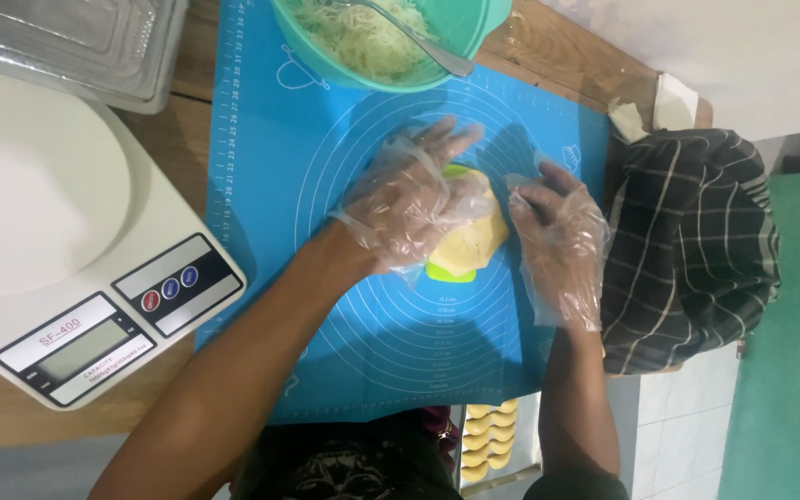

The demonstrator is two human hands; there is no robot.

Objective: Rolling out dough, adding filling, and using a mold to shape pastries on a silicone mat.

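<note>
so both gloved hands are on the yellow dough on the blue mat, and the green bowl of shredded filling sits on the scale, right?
Not quite. The green bowl sits on the blue mat, not on the scale, whose platform is bare. The head view shows it. The left hand and right hand are on the yellow dough.

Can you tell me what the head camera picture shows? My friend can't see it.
Two gloved hands, left hand and right hand, press yellow dough on a blue mat. A green bowl and white scale sit nearby.
</note>
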